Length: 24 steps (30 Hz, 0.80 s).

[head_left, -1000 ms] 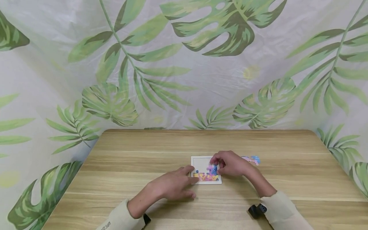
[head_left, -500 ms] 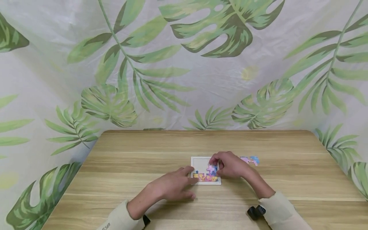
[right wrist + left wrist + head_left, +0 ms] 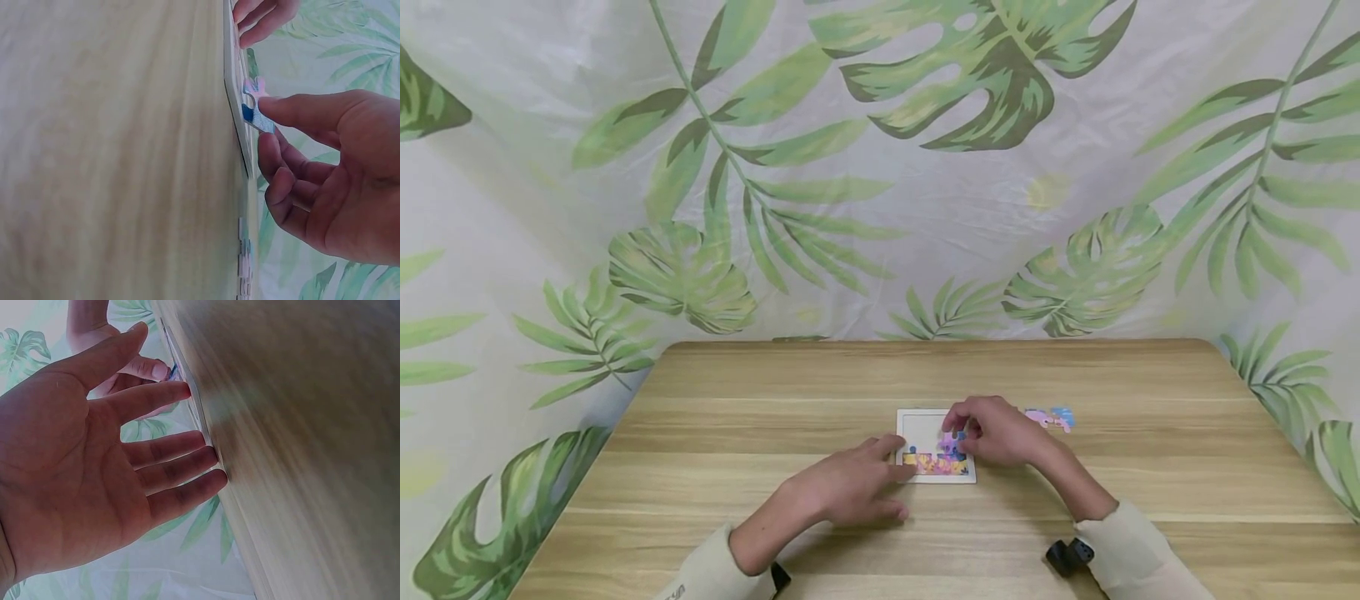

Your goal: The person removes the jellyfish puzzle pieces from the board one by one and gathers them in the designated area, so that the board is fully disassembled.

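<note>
A shallow white puzzle tray (image 3: 937,479) lies on the table with a row of yellow and pink puzzle pieces (image 3: 925,464) along its near side. My right hand (image 3: 996,430) pinches a pink and blue puzzle piece (image 3: 258,116) between thumb and fingers, tilted over the right part of the tray. My left hand (image 3: 859,483) rests at the tray's left edge with its fingers straight, a fingertip overlapping the near left corner. In the left wrist view the palm of the left hand (image 3: 81,456) shows and it holds nothing.
Loose puzzle pieces (image 3: 1051,418), pink and blue, lie on the wooden table (image 3: 760,375) to the right of the tray, just beyond the right wrist. A leaf-patterned cloth (image 3: 820,167) hangs behind the table's far edge.
My right hand has shifted slightly left and nearer with the puzzle piece, which now sits at a different tilt over the tray. The left hand stays in place.
</note>
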Available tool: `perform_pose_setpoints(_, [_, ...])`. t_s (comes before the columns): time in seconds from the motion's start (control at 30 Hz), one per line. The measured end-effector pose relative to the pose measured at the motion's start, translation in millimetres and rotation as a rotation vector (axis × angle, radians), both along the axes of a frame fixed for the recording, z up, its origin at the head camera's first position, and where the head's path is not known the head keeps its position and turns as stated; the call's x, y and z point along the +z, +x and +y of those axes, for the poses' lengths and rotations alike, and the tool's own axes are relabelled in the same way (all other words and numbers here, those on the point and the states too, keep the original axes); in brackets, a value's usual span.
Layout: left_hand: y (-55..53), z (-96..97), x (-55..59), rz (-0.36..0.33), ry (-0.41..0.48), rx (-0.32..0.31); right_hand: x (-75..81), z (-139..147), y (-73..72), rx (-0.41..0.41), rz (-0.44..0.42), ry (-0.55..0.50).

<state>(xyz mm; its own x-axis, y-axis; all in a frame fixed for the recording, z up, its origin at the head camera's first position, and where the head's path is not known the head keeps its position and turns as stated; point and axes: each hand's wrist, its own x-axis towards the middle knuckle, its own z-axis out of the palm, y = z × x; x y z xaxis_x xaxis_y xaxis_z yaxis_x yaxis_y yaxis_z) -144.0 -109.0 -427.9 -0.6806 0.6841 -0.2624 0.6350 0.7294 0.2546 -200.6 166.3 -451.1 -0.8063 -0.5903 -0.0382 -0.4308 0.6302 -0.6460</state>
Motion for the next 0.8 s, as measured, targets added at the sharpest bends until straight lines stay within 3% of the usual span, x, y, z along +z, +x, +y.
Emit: perform_pose_setpoints(0.8, [0.2, -0.8, -1.9, -0.009, 0.001, 0.007, 2.9, 16, 1.7, -0.029, -0.048, -0.090])
